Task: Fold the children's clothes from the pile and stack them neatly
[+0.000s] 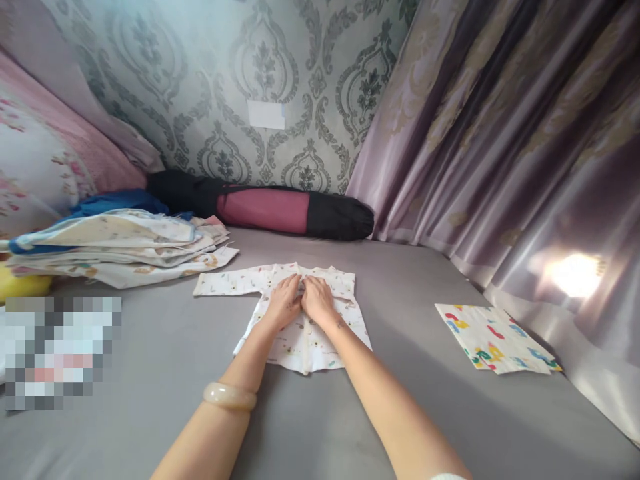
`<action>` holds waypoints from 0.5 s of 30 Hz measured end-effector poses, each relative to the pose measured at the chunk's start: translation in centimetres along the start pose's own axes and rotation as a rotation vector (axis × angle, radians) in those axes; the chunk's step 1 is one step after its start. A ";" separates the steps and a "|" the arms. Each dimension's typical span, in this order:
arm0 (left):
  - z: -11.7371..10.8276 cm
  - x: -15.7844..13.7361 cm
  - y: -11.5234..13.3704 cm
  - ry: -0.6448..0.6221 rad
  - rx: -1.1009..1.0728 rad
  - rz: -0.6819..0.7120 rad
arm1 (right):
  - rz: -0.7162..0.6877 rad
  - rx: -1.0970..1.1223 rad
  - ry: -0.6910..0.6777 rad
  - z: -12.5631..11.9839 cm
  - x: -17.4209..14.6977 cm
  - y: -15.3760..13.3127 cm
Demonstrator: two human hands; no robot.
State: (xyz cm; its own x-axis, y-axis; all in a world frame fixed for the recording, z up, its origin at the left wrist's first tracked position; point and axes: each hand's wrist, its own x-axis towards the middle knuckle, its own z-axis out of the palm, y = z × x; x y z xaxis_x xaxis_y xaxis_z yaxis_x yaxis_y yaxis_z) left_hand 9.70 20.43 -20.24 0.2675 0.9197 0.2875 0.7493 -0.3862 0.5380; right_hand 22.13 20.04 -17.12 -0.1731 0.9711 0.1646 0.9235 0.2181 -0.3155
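Observation:
A small white baby shirt point(295, 343) with a scattered print lies front up on the grey sheet. One sleeve point(225, 283) stretches out to the left. On the right side no sleeve extends outward, and a fold of cloth shows over the chest. My left hand point(285, 303) and my right hand point(319, 301) meet at the front opening just below the collar. Both hands have bent fingers closed on the fabric there; the fingertips are partly hidden. A pale bangle point(229, 396) circles my left forearm.
A pile of children's clothes point(125, 247) lies at the left. Beyond it, a long black and maroon bag point(265, 210) runs along the patterned wall. A folded cloth with colourful print point(497, 339) is at the right, near the purple curtain point(480, 133). A blurred-out item point(65, 353) is at lower left.

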 end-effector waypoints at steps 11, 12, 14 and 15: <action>0.2 -0.5 0.7 -0.164 0.161 0.019 | 0.074 -0.072 -0.029 0.8 -0.7 2.3; 0.2 -0.5 0.6 -0.168 0.174 0.025 | 0.083 -0.077 -0.037 0.8 -0.8 2.5; 0.1 -0.6 0.6 -0.171 0.190 0.036 | 0.116 -0.087 -0.049 0.7 -0.8 2.8; 0.1 -0.6 0.5 -0.169 0.196 0.044 | 0.134 -0.094 -0.049 0.5 -0.9 2.9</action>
State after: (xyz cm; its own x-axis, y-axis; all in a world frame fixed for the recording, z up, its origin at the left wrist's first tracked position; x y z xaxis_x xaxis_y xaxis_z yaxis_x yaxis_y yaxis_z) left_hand 10.01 19.71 -20.20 0.3872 0.9077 0.1617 0.8334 -0.4196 0.3598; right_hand 24.80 19.86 -18.69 -0.0607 0.9949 0.0801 0.9671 0.0784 -0.2420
